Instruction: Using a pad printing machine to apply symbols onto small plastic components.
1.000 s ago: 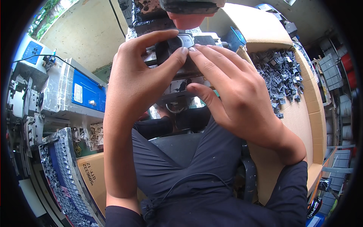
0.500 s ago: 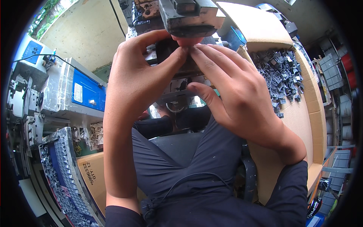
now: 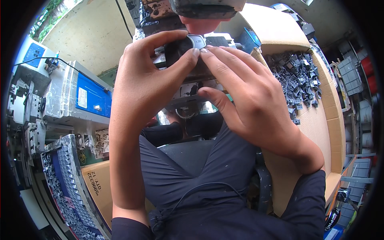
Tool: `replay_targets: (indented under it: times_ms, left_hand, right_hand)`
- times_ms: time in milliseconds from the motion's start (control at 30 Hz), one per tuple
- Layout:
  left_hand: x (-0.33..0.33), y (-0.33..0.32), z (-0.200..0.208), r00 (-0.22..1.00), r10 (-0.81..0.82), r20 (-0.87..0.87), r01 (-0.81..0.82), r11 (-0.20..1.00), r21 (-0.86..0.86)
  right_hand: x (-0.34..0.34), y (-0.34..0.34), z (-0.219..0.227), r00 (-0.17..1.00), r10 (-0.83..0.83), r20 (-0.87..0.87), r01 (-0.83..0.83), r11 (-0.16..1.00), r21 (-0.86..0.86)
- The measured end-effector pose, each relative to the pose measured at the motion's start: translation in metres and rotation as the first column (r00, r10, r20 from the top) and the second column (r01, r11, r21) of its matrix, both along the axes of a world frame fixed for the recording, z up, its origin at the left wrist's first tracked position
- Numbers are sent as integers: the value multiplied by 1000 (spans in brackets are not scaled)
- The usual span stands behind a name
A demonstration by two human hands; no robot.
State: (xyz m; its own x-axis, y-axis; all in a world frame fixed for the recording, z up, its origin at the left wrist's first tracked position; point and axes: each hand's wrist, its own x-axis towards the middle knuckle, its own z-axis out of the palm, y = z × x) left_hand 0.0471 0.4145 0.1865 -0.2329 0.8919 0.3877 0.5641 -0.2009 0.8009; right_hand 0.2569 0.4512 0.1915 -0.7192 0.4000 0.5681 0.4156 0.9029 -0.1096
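A small light-grey plastic piece (image 3: 197, 41) with a dark mark on its face sits in front of me on a dark holder of the machine. My left hand (image 3: 150, 80) curves around its left side, forefinger at its far edge and thumb tip at its near edge, pinching it. My right hand (image 3: 254, 94) is stretched out, with its fingertips touching the piece's right near corner and its thumb apart. Just above hangs a pinkish-red rubber pad (image 3: 202, 26) under a dark block (image 3: 208, 8), not touching the piece. The piece's underside is hidden.
On the right stands an open cardboard box (image 3: 336, 132) with many small dark plastic pieces (image 3: 294, 78). A tray of silvery-grey pieces (image 3: 76, 176) leans at lower left beside a carton (image 3: 97, 188). Machinery with a blue panel (image 3: 94, 96) lies to the left.
The pad and its block have lifted off and moved away, baring the grey piece. Both hands have stayed nearly where they were.
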Motion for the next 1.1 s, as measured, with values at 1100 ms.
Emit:
replay_targets:
  times_ms: [1100]
  left_hand:
    - [15,-126,-47,737,-492,463,424,871,250]
  right_hand:
    - [2,-17,6,834,501,-231,-551,761,-342]
